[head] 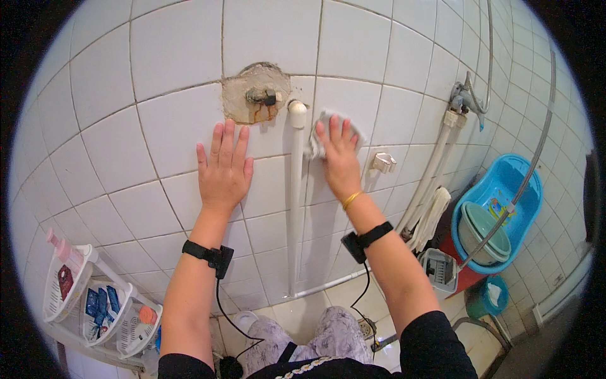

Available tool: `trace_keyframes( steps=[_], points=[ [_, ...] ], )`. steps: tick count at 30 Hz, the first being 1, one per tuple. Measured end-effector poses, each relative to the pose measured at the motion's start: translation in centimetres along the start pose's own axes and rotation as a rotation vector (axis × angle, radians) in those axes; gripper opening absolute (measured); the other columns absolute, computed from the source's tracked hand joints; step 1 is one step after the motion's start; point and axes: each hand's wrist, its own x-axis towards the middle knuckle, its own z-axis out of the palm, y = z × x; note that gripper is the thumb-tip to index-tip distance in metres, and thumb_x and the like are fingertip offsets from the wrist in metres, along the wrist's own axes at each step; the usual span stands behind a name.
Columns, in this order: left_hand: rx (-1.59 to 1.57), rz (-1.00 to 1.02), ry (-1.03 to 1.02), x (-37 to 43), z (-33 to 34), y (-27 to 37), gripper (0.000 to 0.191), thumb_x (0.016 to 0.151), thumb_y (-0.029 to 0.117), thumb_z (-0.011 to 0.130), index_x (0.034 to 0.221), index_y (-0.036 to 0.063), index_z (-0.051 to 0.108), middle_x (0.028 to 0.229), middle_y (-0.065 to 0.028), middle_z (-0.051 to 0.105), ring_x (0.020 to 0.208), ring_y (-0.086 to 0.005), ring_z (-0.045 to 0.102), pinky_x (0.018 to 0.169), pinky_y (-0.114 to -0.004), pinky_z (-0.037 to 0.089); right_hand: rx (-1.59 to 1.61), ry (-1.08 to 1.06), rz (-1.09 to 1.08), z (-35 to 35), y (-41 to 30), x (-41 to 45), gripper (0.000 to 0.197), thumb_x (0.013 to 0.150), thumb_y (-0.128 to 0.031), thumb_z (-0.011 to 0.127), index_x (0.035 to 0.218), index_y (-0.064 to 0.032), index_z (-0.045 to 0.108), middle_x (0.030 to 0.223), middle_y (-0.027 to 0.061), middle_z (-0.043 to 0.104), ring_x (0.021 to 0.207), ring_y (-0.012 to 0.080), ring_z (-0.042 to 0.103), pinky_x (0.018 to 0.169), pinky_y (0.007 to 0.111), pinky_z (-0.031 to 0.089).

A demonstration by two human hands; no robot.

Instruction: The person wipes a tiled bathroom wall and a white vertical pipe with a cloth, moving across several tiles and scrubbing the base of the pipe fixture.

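My left hand [223,175] lies flat against the white tiled wall [175,118], fingers apart, just below a rough cement patch [236,106] with a capped pipe stub [260,96]. To the right of a white vertical pipe [297,199], my right hand [340,156] presses a pale grey cloth [356,129] against the tiles. The palm covers much of the cloth, whose edges show around the fingers. A white wall clip [383,162] is fixed a little to the right of that hand.
A white tiered rack [90,327] with a pink pump bottle [66,251] stands at lower left. At right are a shower mixer [463,98], paired pipes [428,170], a blue baby bathtub [521,180] holding basins [483,232], and a teal bin [478,303]. Cables [363,289] hang from both forearm straps.
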Motion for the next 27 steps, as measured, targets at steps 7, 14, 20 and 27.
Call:
trace_keyframes(
  steps=[7,14,20,27],
  points=[
    [0.021,0.006,0.003,0.0,-0.2,-0.3,0.086,0.11,0.037,0.075,0.189,0.0202,0.045,0.2,-0.0114,0.032,0.186,-0.0299,0.027,0.149,-0.063,0.008,0.039,-0.107,0.103,-3.6,0.8,4.8,0.102,0.103,-0.006,0.075,0.194,-0.0248,0.031,0.204,0.0161,0.016,0.186,0.0521,0.012,0.142,0.077,0.026],
    [0.014,0.01,0.011,-0.4,0.5,0.3,0.085,0.111,0.037,0.074,0.189,0.0203,0.045,0.2,-0.0116,0.033,0.186,-0.0296,0.027,0.15,-0.062,0.004,0.069,0.065,0.174,-4.4,6.4,9.1,0.091,0.111,-0.02,0.064,0.194,-0.0147,0.027,0.201,0.0274,0.016,0.184,0.0583,0.011,0.146,0.073,0.015],
    [0.009,-0.012,0.009,-0.4,1.0,0.6,0.085,0.11,0.037,0.075,0.189,0.0207,0.046,0.2,-0.0095,0.034,0.186,-0.0279,0.027,0.15,-0.062,0.004,0.052,-0.05,0.204,2.0,2.5,-7.5,0.103,0.101,-0.004,0.065,0.194,-0.0073,0.022,0.202,0.0287,0.007,0.185,0.0581,0.003,0.146,0.074,0.01],
    [0.02,-0.017,0.018,-0.4,1.8,0.6,0.086,0.11,0.036,0.076,0.189,0.0223,0.046,0.199,-0.0088,0.036,0.184,-0.028,0.031,0.149,-0.062,0.007,0.126,0.005,0.269,-1.9,5.5,1.1,0.101,0.103,-0.006,0.061,0.195,-0.0096,0.021,0.202,0.0269,0.008,0.185,0.0576,0.003,0.146,0.073,0.01]
  ],
)
